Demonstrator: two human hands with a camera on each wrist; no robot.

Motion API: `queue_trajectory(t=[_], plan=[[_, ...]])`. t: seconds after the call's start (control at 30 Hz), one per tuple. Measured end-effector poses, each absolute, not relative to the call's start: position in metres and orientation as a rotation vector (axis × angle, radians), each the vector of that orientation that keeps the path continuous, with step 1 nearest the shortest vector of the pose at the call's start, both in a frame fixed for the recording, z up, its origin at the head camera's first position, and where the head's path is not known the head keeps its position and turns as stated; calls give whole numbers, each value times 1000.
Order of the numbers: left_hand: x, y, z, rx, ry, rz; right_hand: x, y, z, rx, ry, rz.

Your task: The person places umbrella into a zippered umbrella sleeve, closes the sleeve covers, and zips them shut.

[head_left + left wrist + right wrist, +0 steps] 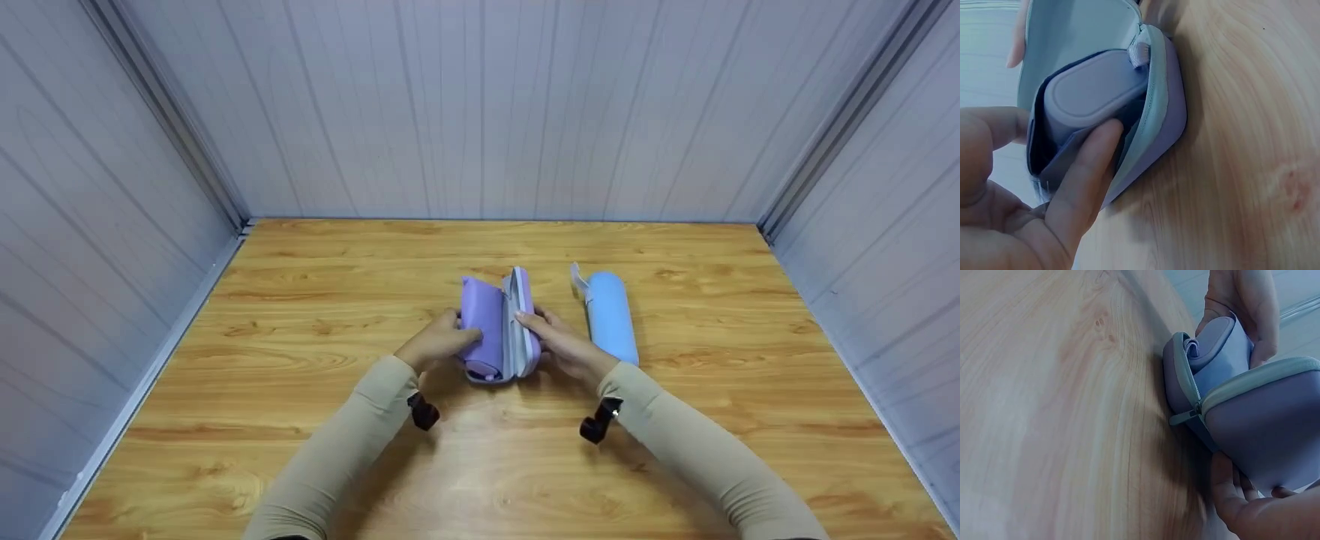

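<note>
A purple zip case (529, 315) with a pale grey lining lies open on the table, its lid raised on the right. Within its left half sits a smaller purple case (481, 315) with a rounded end, partly wrapped by a flap. My left hand (442, 339) pinches this inner case, thumb on top and a finger between it and the zip rim. Around the lid, my right hand (566, 346) grips with its thumb over the inner edge and fingers against the outside. The zip pull (1184, 417) hangs at the near end.
Just right of the right hand lies a light blue rounded case (611, 315) with a pale flap (579, 282) sticking up. The wooden table (330, 300) is bounded by pale panel walls (480, 112) at the back and both sides.
</note>
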State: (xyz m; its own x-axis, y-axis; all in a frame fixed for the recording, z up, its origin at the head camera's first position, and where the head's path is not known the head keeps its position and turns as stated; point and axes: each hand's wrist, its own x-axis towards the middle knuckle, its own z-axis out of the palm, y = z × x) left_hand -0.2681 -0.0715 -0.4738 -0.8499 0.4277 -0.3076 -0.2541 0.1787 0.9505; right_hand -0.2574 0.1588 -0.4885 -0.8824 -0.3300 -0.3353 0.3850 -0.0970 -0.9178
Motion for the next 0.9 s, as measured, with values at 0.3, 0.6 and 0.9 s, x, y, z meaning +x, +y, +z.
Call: queue_trajectory(t=[0.3, 0.6, 0.9], plan=[[-269, -64, -477, 302, 1884, 1727, -257, 159, -487, 36, 1733, -2041], [-271, -58, -482, 216, 2073, 1673, -258, 162, -488, 31, 1751, -2009], [-271, -56, -477, 395, 2656, 1243, -257, 164, -488, 38, 1729, -2022]])
